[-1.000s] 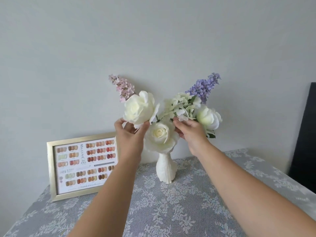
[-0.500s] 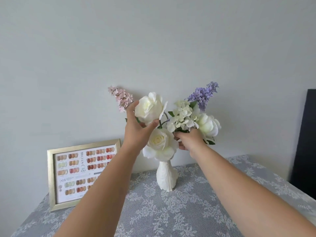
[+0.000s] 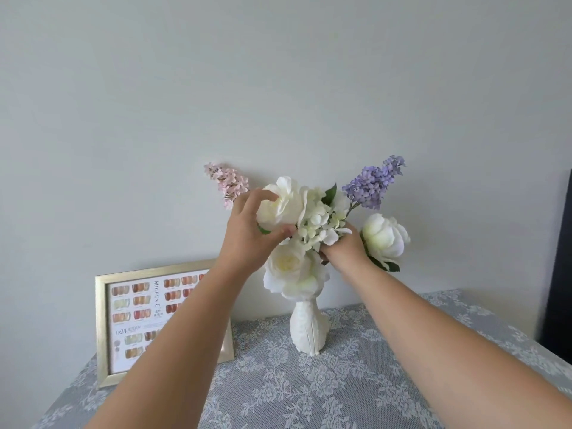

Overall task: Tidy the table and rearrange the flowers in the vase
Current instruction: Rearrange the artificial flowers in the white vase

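Left hand point(image 3: 247, 233): my fingers curl round the upper white rose point(image 3: 283, 202).
Right hand point(image 3: 343, 249): I pinch the hydrangea cluster point(image 3: 318, 221) stems, above the vase point(image 3: 308, 329).

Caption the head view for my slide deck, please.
Left hand grips a white rose; right hand holds stems above the vase.

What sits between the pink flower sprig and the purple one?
In the head view, a white rose held by the left hand and a white hydrangea cluster lie between the pink sprig and the purple sprig.
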`<move>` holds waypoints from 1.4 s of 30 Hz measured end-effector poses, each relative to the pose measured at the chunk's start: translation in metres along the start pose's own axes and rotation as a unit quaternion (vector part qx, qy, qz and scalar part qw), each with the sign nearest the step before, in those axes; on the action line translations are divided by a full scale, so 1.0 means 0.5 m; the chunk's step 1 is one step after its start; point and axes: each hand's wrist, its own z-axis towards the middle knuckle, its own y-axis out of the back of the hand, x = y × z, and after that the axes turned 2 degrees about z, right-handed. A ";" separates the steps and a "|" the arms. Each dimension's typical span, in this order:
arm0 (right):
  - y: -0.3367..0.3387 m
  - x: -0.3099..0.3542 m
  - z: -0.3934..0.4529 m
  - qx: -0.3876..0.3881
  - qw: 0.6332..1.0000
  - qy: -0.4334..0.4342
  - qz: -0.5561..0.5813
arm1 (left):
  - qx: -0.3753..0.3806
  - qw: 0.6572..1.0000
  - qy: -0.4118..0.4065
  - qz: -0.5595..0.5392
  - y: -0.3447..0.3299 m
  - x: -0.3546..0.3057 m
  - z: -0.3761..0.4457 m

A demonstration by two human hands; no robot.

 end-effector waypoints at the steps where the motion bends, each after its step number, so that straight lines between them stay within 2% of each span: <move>1: 0.002 -0.001 -0.002 -0.002 1.000 0.005 0.002 | 0.002 1.000 -0.003 0.008 0.001 -0.001 0.000; 13: 0.054 0.013 -0.008 -0.106 0.990 0.025 0.090 | 0.016 0.998 0.015 0.064 -0.031 -0.011 -0.039; 18: 0.071 0.002 -0.015 -0.107 0.991 0.025 0.073 | 0.037 0.984 0.004 0.171 -0.062 -0.011 -0.083; 22: 0.062 0.009 -0.033 -0.101 0.993 0.024 0.053 | 0.077 0.971 0.052 0.220 -0.084 -0.021 -0.106; 28: 0.061 0.019 -0.038 -0.082 0.995 0.031 0.037 | 0.062 0.976 0.056 0.199 -0.085 -0.007 -0.103; 31: 0.064 0.014 -0.037 -0.087 0.995 0.043 0.010 | 0.098 0.974 0.031 0.201 -0.062 0.007 -0.084; 35: 0.062 0.014 -0.038 -0.081 0.995 0.022 0.044 | 0.131 0.952 0.005 0.276 -0.042 0.010 -0.051; 39: 0.052 0.018 -0.044 -0.076 0.996 0.028 0.046 | 0.173 0.931 0.011 0.322 -0.042 0.017 -0.024; 42: 0.051 0.015 -0.046 -0.091 0.995 0.043 0.006 | 0.214 0.930 0.030 0.298 -0.054 0.024 -0.021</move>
